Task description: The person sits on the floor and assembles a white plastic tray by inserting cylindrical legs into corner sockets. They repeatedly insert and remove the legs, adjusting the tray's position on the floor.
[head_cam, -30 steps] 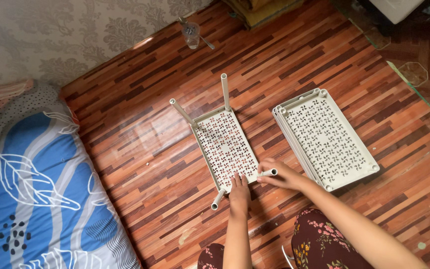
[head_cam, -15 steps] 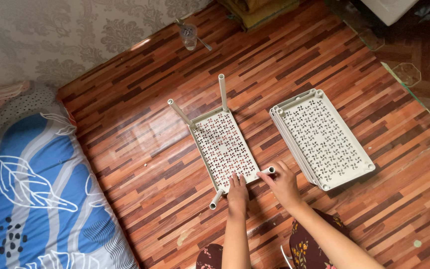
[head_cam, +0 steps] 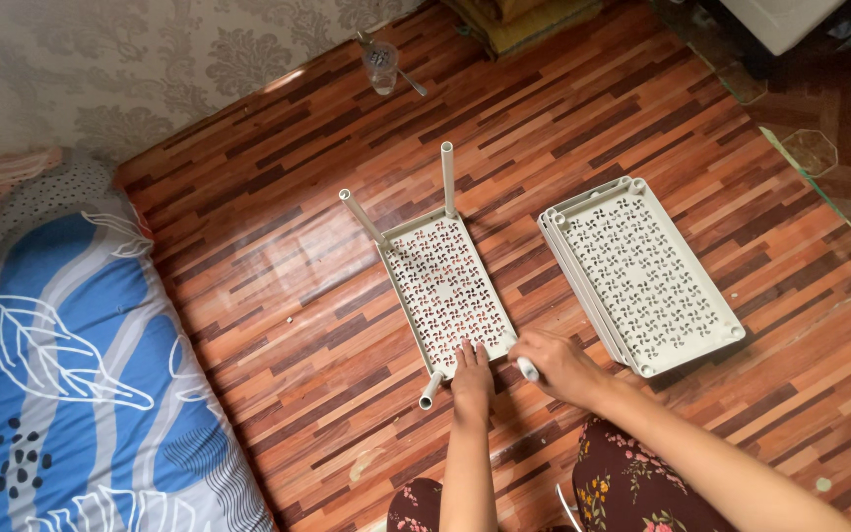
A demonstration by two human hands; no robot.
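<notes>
Pale grey plastic tray [head_cam: 445,291], pierced all over with a pinwheel pattern, lying flat on a floor [head_cam: 248,296] of striped brown wood. Seen from above, over the person's own arms.

Left hand [head_cam: 472,366] open and flat, fingers stretched out, pressing on the near edge of the tray. Right hand [head_cam: 556,365] just beside it at the tray's near right corner, closed around a short white tube [head_cam: 526,370].

Three more white tubes seated in the other corners: two at the far end, [head_cam: 361,217] and [head_cam: 447,177], slanting away from the tray, and one at the near left corner [head_cam: 430,391], its open end pointing toward the person.

Judging by that, leg-fitting stage, three corners done and the last one in hand. Seating it would call for lining the tube up with the corner socket and pushing straight in, with the tray held steady by the flat hand.

To the right of the tray, well apart, a stack of matching trays [head_cam: 642,276], nothing lying on top. Nothing on the middle tray either.

Beyond the tray, near a patterned wall, a clear drinking glass [head_cam: 382,67] with what looks like a spoon handle leaning out; contents too small to tell.

To the left of the tray, bedding [head_cam: 51,374] in blue with white leaf outlines.
</notes>
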